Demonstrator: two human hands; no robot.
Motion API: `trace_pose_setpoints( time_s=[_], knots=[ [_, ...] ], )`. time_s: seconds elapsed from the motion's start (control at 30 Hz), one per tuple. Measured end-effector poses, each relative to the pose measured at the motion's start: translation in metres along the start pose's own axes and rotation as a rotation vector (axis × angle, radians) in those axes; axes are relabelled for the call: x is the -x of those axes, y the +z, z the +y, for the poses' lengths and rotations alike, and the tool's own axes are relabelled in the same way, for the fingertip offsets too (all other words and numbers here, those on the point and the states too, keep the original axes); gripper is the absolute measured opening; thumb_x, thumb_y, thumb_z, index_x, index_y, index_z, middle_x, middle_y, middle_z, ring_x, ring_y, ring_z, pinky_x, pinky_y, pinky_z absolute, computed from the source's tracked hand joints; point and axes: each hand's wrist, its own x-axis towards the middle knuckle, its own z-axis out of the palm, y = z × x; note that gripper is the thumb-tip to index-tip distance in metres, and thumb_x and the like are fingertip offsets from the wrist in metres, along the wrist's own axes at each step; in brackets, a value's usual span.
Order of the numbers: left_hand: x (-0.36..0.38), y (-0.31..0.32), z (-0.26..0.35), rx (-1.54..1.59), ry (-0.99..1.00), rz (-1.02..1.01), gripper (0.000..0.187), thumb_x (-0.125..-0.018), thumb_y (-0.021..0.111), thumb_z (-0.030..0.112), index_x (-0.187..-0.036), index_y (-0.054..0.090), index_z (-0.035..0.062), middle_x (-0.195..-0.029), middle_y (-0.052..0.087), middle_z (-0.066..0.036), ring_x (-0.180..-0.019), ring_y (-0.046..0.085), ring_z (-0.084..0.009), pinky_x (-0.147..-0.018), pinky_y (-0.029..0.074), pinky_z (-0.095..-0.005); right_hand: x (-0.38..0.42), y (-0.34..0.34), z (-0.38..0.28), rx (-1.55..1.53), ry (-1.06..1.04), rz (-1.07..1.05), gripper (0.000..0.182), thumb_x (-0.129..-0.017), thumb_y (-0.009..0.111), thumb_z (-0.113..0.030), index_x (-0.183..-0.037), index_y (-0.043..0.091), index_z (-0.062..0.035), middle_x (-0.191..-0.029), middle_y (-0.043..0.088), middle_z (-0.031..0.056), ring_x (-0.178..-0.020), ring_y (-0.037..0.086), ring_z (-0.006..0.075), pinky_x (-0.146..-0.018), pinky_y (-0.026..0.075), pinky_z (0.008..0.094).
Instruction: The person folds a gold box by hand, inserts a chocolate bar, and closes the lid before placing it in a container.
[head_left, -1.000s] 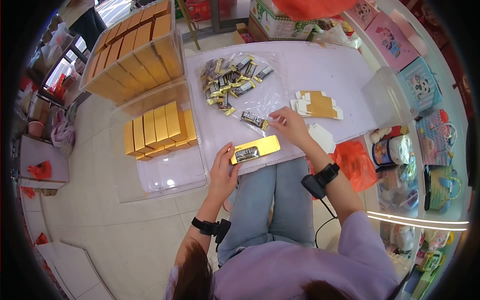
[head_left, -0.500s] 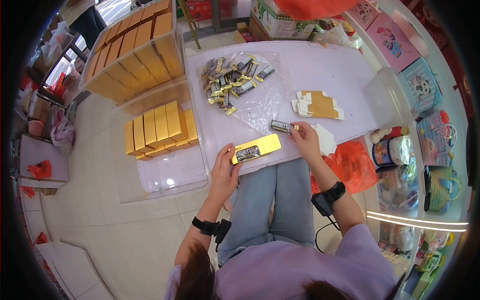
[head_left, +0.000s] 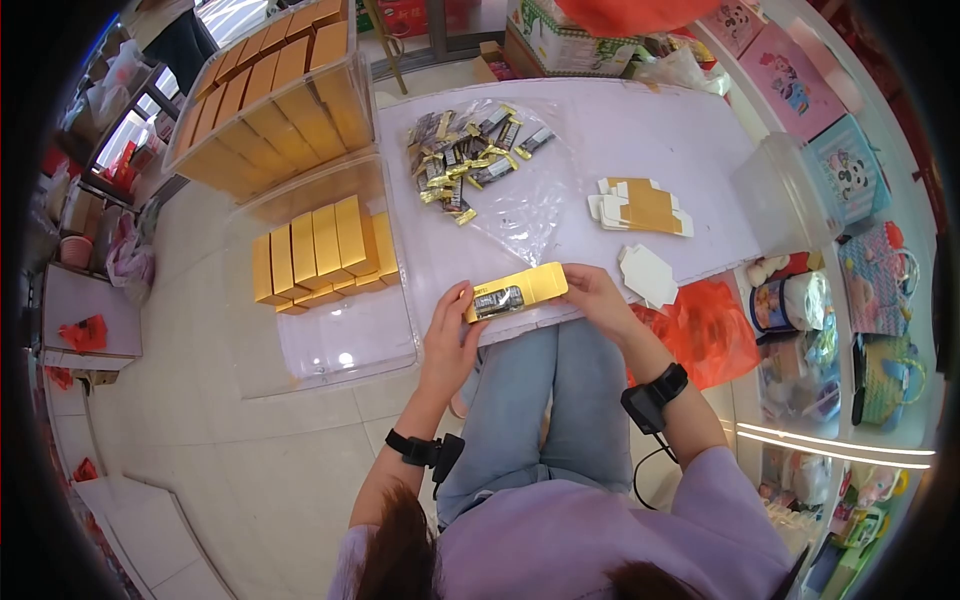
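Over the front edge of the table, my left hand (head_left: 446, 335) grips the left end of a small gold box (head_left: 543, 283). Dark, silver-lettered wrapping of a chocolate bar (head_left: 498, 301) shows on the box's near side. My right hand (head_left: 596, 300) is closed at the right end, its fingers against the gold flap. Whether a bar is hidden under those fingers, I cannot see. Beyond the box, a pile of wrapped chocolate bars (head_left: 490, 170) lies on a clear plastic sheet (head_left: 535, 232). Flattened gold-and-white boxes (head_left: 645, 207) and white card pieces (head_left: 648, 275) lie to the right.
On the left, a clear bin (head_left: 350, 372) holds several gold boxes (head_left: 320, 245). Behind it stands a taller bin packed with gold boxes (head_left: 270, 95). An upturned clear tub (head_left: 785, 195) sits at the table's right end, beside shelves of goods. A red bag (head_left: 705, 335) hangs below.
My right hand has moved left to the box's right end. The chocolate bar it held is no longer visible in its fingers. My left hand keeps its grip on the box.
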Motion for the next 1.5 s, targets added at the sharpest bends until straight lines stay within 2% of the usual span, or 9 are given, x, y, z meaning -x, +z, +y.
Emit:
trace_pose_setpoints(
  time_s=[0.13,0.47,0.73,0.97,1.17,1.3,1.4,1.47,1.5],
  knots=[
    [0.0,0.001,-0.001,-0.014,0.003,0.007,0.052,-0.083,0.071,-0.003,-0.132,0.053,0.0001,-0.135,0.054,-0.018,-0.12,0.058,-0.0354,-0.097,0.052,-0.0375,-0.001,0.006,0.005,-0.053,-0.005,0.066,0.032,-0.095,0.059,0.0,-0.127,0.06,0.0039,-0.108,0.069,0.0046,-0.094,0.064,0.0108,-0.085,0.052,0.0256],
    [0.001,0.004,-0.002,0.005,-0.028,0.035,0.052,-0.079,0.076,-0.002,-0.127,0.057,-0.0002,-0.132,0.058,-0.019,-0.121,0.058,-0.0342,-0.101,0.049,-0.0377,0.005,0.017,0.004,-0.022,0.024,0.084,0.025,-0.094,0.063,-0.01,-0.116,0.068,0.0007,-0.109,0.069,0.0025,-0.102,0.062,0.0099,-0.093,0.046,0.0268],
    [0.0,0.005,-0.003,0.03,-0.026,0.054,0.05,-0.079,0.076,-0.002,-0.126,0.058,-0.0006,-0.131,0.058,-0.019,-0.121,0.059,-0.0343,-0.101,0.049,-0.038,0.013,0.014,-0.007,-0.144,0.11,0.115,0.053,-0.086,0.06,-0.005,-0.137,0.045,-0.0038,-0.105,0.065,0.0012,-0.086,0.054,0.0055,-0.079,0.044,0.0221],
    [0.0,0.005,-0.002,0.034,-0.023,0.055,0.05,-0.078,0.075,-0.003,-0.125,0.058,-0.0007,-0.132,0.058,-0.019,-0.121,0.058,-0.0341,-0.101,0.048,-0.0376,0.013,0.021,-0.015,-0.162,0.179,0.074,0.053,-0.085,0.062,-0.008,-0.135,0.046,-0.0039,-0.098,0.061,0.0009,-0.084,0.053,0.0061,-0.074,0.043,0.0197],
    [0.0,0.003,-0.001,0.02,-0.009,0.031,0.052,-0.081,0.073,-0.004,-0.13,0.055,-0.0005,-0.134,0.055,-0.019,-0.119,0.058,-0.0359,-0.099,0.051,-0.038,0.013,0.015,-0.005,-0.035,0.178,0.143,0.055,-0.084,0.062,-0.007,-0.136,0.043,-0.0044,-0.105,0.062,0.0035,-0.085,0.053,0.0095,-0.076,0.045,0.0253],
    [0.001,0.003,-0.001,0.022,-0.001,0.008,0.052,-0.083,0.071,-0.004,-0.131,0.054,-0.0007,-0.137,0.054,-0.02,-0.121,0.058,-0.0349,-0.1,0.05,-0.0367,0.021,-0.002,-0.001,0.061,-0.075,0.061,0.064,-0.084,0.067,-0.004,-0.142,0.041,-0.0049,-0.124,0.059,0.0088,-0.103,0.056,0.0146,-0.088,0.047,0.0309],
    [0.0,0.008,0.002,0.289,-0.191,0.008,0.05,-0.086,0.069,-0.003,-0.134,0.054,0.0006,-0.14,0.053,-0.017,-0.123,0.057,-0.0294,-0.102,0.048,-0.0357,0.036,0.01,-0.018,-0.003,-0.128,-0.015,0.069,-0.083,0.072,-0.005,-0.144,0.04,-0.0058,-0.13,0.056,0.0087,-0.119,0.052,0.0177,-0.097,0.045,0.0314],
    [-0.005,0.003,0.021,0.85,-0.455,-0.22,0.047,-0.091,0.066,0.0,-0.136,0.052,-0.0003,-0.14,0.054,-0.014,-0.126,0.054,-0.0234,-0.104,0.045,-0.0343,0.039,0.02,-0.029,-0.068,-0.152,-0.048,0.07,-0.082,0.074,-0.005,-0.143,0.041,-0.0065,-0.13,0.055,0.0075,-0.128,0.048,0.0189,-0.102,0.043,0.0309],
    [-0.007,0.0,0.025,0.848,-0.456,-0.22,0.047,-0.091,0.066,0.0,-0.136,0.052,-0.0003,-0.14,0.054,-0.014,-0.126,0.054,-0.0234,-0.104,0.045,-0.0343,0.038,0.024,-0.037,-0.097,-0.187,-0.108,0.07,-0.081,0.077,-0.008,-0.142,0.043,-0.0062,-0.133,0.054,0.0076,-0.127,0.049,0.0186,-0.101,0.044,0.0304]
  ],
)
